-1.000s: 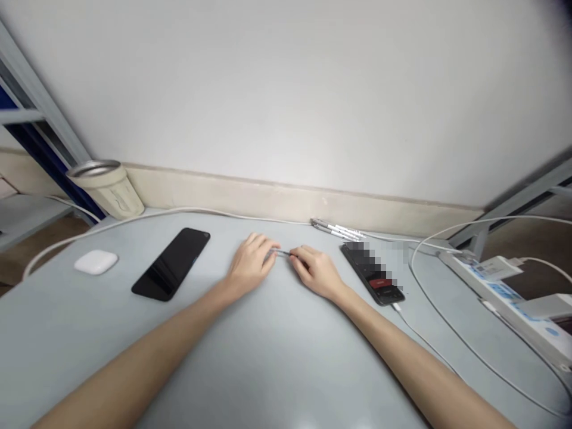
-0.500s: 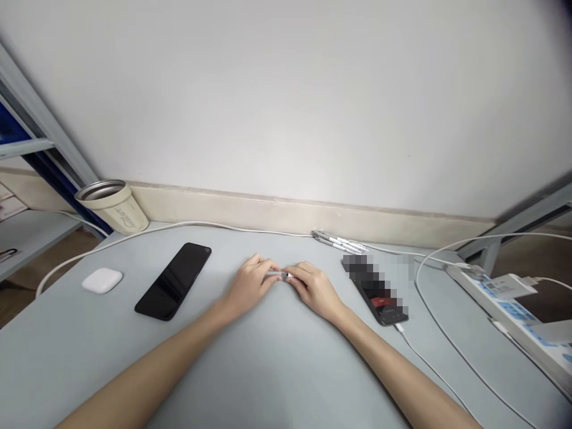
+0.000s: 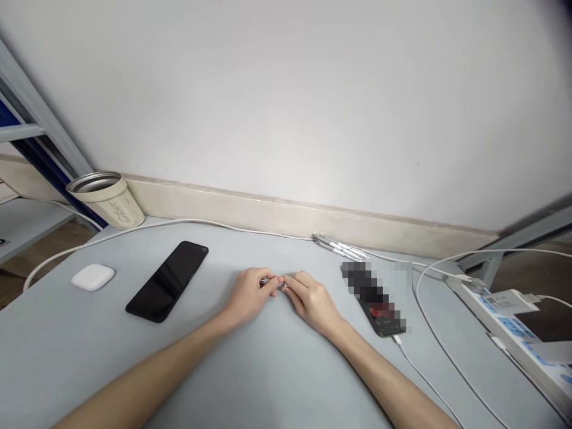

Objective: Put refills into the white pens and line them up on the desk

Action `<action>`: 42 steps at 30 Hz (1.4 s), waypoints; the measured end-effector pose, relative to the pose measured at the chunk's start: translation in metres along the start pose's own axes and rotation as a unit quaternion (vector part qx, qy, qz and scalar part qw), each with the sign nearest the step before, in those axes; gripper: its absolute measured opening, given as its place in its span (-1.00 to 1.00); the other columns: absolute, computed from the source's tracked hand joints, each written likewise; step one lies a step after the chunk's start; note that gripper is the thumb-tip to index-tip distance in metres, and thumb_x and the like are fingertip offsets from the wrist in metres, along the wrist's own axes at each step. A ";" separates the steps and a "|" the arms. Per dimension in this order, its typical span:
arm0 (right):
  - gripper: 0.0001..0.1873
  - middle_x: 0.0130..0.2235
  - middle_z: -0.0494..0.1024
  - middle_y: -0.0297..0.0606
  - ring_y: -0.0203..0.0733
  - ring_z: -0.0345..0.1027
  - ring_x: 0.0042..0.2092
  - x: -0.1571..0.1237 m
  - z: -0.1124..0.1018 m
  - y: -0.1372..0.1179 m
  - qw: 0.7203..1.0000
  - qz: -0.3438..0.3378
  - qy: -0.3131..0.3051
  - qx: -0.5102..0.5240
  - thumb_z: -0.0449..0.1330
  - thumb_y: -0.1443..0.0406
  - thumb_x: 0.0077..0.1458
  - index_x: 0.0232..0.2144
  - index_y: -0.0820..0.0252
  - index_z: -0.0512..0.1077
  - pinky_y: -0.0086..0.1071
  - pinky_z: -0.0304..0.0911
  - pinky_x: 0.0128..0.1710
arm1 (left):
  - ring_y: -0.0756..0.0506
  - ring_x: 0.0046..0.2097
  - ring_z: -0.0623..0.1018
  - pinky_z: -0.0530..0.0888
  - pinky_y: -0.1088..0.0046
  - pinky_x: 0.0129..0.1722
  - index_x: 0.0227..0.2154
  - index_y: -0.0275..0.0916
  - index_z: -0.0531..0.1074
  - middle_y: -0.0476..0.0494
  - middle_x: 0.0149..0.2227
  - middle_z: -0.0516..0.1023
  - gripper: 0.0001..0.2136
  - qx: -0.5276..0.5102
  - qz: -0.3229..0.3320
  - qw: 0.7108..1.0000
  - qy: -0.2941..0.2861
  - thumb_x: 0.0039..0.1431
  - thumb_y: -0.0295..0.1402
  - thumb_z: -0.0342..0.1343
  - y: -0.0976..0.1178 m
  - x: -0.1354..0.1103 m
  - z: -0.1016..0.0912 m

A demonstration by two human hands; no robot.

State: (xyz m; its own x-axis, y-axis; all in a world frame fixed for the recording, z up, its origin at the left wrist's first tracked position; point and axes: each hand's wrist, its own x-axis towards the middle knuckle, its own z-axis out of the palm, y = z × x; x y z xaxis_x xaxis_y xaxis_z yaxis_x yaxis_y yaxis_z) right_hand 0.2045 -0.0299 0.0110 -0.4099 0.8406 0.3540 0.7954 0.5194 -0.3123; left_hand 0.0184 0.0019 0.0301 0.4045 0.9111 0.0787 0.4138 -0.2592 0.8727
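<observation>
Both hands meet over the middle of the grey desk (image 3: 286,363). My left hand (image 3: 248,295) is closed around a slim silver-and-white pen (image 3: 265,281), and most of its barrel is hidden by the fingers. With thumb and fingertips, my right hand (image 3: 313,301) pinches the pen's right end. The fingertips of the two hands touch or nearly touch. Several similar pens (image 3: 340,247) lie in a bunch by the wall, beyond my right hand.
Left of my hands lie a black phone (image 3: 167,281) and a white earbud case (image 3: 93,277); a cream tumbler (image 3: 111,202) stands behind. At right are a partly blurred phone (image 3: 379,322) on a charging cable (image 3: 422,362) and a power strip (image 3: 513,325). A white cable (image 3: 183,221) runs along the wall.
My hands have drawn closer together, and less of the pen shows between them. The left fingers have curled further round it. The view has tilted slightly.
</observation>
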 end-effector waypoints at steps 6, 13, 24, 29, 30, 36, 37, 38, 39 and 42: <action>-0.72 -0.33 0.43 -0.22 -0.23 0.31 -0.30 0.000 0.000 -0.001 1.000 0.022 -0.006 0.010 -0.07 0.23 0.29 -0.15 0.15 0.40 -0.41 0.21 -0.31 | -0.09 -0.16 0.45 0.39 0.39 -0.15 -0.34 -0.12 0.51 -0.03 -0.29 0.54 -0.86 0.028 0.067 0.997 0.038 0.11 -0.25 0.09 -0.002 -0.002 0.001; -0.72 -0.32 0.44 -0.21 -0.24 0.32 -0.31 0.000 -0.003 -0.001 0.999 0.027 0.023 0.023 -0.08 0.21 0.29 -0.18 0.15 0.40 -0.41 0.19 -0.31 | -0.05 -0.30 0.47 0.41 0.39 -0.21 -0.34 -0.20 0.48 -0.06 -0.33 0.53 -0.74 0.031 0.007 0.995 0.094 0.15 -0.13 0.01 -0.009 -0.001 0.000; -0.71 -0.34 0.44 -0.23 -0.24 0.32 -0.29 0.000 -0.005 -0.001 0.998 0.027 0.021 0.046 -0.07 0.21 0.29 -0.17 0.17 0.41 -0.42 0.19 -0.28 | -0.07 -0.20 0.46 0.39 0.38 -0.12 -0.29 -0.18 0.47 -0.07 -0.26 0.53 -0.76 0.052 0.048 0.993 0.091 0.13 -0.15 0.05 -0.009 -0.002 -0.002; -0.71 -0.35 0.43 -0.24 -0.25 0.31 -0.32 0.000 -0.004 0.000 0.999 0.034 0.019 0.036 -0.06 0.20 0.29 -0.19 0.16 0.42 -0.43 0.20 -0.30 | -0.09 -0.24 0.45 0.39 0.36 -0.18 -0.39 -0.19 0.48 -0.06 -0.40 0.50 -0.75 0.089 0.043 0.994 0.054 0.19 -0.18 -0.04 -0.006 -0.003 -0.007; -0.71 -0.35 0.43 -0.24 -0.25 0.31 -0.32 0.000 -0.003 0.001 0.999 0.034 0.018 0.038 -0.06 0.20 0.29 -0.19 0.15 0.42 -0.43 0.20 -0.30 | -0.10 -0.21 0.44 0.39 0.35 -0.16 -0.35 -0.18 0.48 -0.07 -0.35 0.51 -0.78 0.082 0.060 0.993 0.054 0.17 -0.21 -0.01 -0.006 -0.003 -0.008; -0.70 -0.33 0.45 -0.22 -0.23 0.34 -0.31 0.000 -0.003 0.001 0.998 0.028 0.025 0.045 -0.07 0.19 0.29 -0.15 0.16 0.41 -0.42 0.21 -0.29 | -0.09 -0.12 0.45 0.37 0.38 -0.08 -0.26 -0.15 0.47 -0.06 -0.21 0.52 -0.80 0.054 0.092 0.992 0.069 0.09 -0.22 0.09 -0.010 -0.001 -0.006; -0.70 -0.33 0.45 -0.22 -0.23 0.34 -0.31 0.000 -0.003 0.001 0.998 0.028 0.025 0.043 -0.07 0.19 0.29 -0.15 0.17 0.41 -0.42 0.21 -0.29 | -0.08 -0.17 0.46 0.38 0.39 -0.11 -0.27 -0.16 0.47 -0.06 -0.24 0.53 -0.79 0.055 0.074 0.993 0.078 0.11 -0.18 0.07 -0.011 0.000 -0.005; -0.70 -0.34 0.45 -0.22 -0.23 0.33 -0.31 0.000 -0.002 0.000 0.999 0.028 0.024 0.039 -0.07 0.19 0.29 -0.15 0.17 0.41 -0.42 0.21 -0.30 | -0.07 -0.23 0.47 0.39 0.40 -0.16 -0.32 -0.18 0.48 -0.05 -0.31 0.53 -0.76 0.061 0.057 0.994 0.077 0.16 -0.16 0.01 -0.013 0.001 -0.004; -0.70 -0.34 0.45 -0.22 -0.23 0.33 -0.32 0.000 -0.002 0.000 0.999 0.029 0.024 0.035 -0.07 0.19 0.29 -0.16 0.16 0.42 -0.41 0.21 -0.30 | -0.06 -0.30 0.46 0.38 0.41 -0.22 -0.39 -0.19 0.48 -0.04 -0.40 0.52 -0.71 0.072 0.045 0.994 0.069 0.20 -0.13 -0.05 -0.013 0.002 -0.003; -0.69 -0.35 0.45 -0.22 -0.23 0.34 -0.33 -0.001 -0.001 0.001 0.999 0.034 0.022 0.025 -0.07 0.18 0.29 -0.17 0.17 0.42 -0.40 0.21 -0.31 | -0.05 -0.37 0.44 0.37 0.42 -0.29 -0.46 -0.19 0.46 -0.01 -0.49 0.48 -0.69 0.091 0.056 0.993 0.043 0.22 -0.15 -0.08 -0.013 0.002 -0.005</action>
State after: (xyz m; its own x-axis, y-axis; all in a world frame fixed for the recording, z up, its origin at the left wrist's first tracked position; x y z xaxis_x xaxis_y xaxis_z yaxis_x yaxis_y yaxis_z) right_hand 0.2060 -0.0304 0.0116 -0.3350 0.8668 0.3693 0.7968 0.4699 -0.3800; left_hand 0.0098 0.0083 0.0207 0.3888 0.8953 0.2174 0.5142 -0.4066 0.7552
